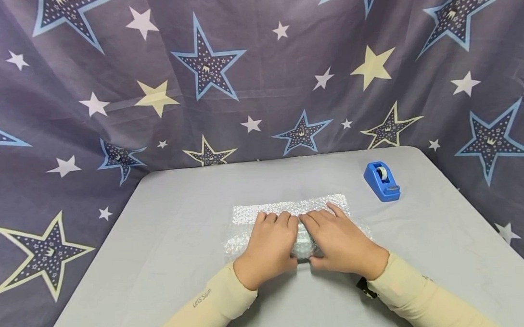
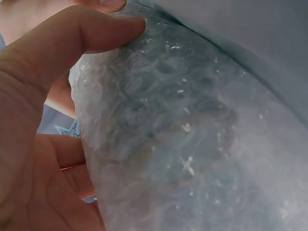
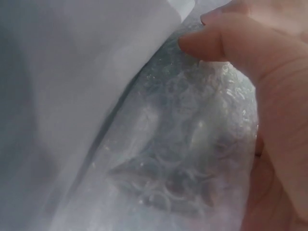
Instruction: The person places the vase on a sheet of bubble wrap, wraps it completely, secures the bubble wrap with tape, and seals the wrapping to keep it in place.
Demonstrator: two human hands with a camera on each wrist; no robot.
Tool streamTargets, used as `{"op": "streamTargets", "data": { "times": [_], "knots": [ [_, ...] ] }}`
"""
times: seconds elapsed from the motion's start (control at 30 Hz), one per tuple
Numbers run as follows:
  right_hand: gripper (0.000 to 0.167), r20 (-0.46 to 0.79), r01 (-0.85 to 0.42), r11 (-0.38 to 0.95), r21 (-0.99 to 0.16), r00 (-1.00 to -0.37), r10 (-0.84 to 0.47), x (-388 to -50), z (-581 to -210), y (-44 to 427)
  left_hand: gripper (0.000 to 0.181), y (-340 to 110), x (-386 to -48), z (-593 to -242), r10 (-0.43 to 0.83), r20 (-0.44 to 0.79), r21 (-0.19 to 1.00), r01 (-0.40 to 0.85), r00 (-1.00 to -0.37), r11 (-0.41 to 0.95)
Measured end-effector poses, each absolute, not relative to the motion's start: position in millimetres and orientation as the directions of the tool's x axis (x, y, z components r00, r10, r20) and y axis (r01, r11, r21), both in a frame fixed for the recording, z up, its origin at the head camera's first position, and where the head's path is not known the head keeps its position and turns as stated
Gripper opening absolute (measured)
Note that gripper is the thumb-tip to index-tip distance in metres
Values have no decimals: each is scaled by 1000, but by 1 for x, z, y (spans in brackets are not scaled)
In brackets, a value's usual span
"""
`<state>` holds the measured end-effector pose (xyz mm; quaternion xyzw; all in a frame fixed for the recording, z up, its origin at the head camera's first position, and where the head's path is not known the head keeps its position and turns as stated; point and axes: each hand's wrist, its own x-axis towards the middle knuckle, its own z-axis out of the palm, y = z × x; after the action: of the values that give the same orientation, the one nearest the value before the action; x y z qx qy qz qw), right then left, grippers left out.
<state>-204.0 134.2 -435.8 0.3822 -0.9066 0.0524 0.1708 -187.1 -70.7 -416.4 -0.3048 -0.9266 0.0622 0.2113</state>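
Observation:
A sheet of clear bubble wrap [image 1: 289,208] lies on the table, its near part rolled into a bundle. From the left, my left hand [image 1: 271,247] grips this roll, thumb on the near side and fingers over the top. My right hand [image 1: 343,242] holds it the same way from the right, and the two hands almost meet in the middle. Through the layers of bubble wrap [image 2: 192,144] in the left wrist view, a blurred rounded outline shows; what it is I cannot tell. The right wrist view shows my thumb against the rolled bubble wrap [image 3: 178,144].
A blue tape dispenser [image 1: 381,181] with a roll of tape stands at the back right of the table, beyond the bubble wrap. The table [image 1: 173,224] has a pale grey cover. Behind it hangs a dark curtain [image 1: 259,77] printed with stars.

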Motion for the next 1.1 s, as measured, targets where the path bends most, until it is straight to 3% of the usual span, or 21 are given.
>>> {"op": "streamTargets", "data": {
  "times": [0.63,1.1],
  "knots": [
    [103,387,-693,717,73,-643,-661,-204,-438,133,68,-74,-193,-421,582,374,-195,553,-722,810],
    [98,458,-695,716,65,-617,-640,-203,-440,131,61,-76,-198,-424,567,374,-144,558,-734,817]
  ]
}}
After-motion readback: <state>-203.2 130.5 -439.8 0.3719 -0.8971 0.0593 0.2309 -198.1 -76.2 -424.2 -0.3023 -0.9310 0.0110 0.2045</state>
